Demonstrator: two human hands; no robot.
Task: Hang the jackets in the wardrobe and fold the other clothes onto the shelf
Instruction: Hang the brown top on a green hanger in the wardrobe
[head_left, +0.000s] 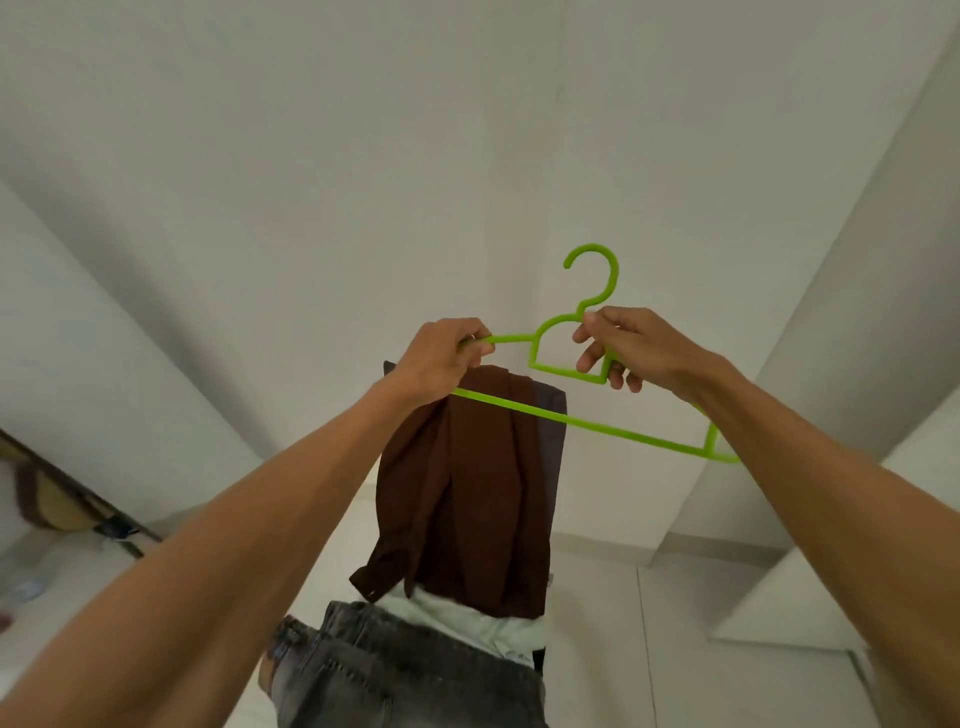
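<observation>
Plastic and cloth
Green hanger (571, 418) — smooth, shiny plastic; brown shirt (467, 499) — soft, matt cloth; grey jeans (395, 670) rough.

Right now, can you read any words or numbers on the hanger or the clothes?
None: no words, numbers, labels or signs can be read anywhere in this view.
The bright green plastic hanger is plain.
The dark brown cloth garment and the faded grey denim jeans show no readable print or tag.
</observation>
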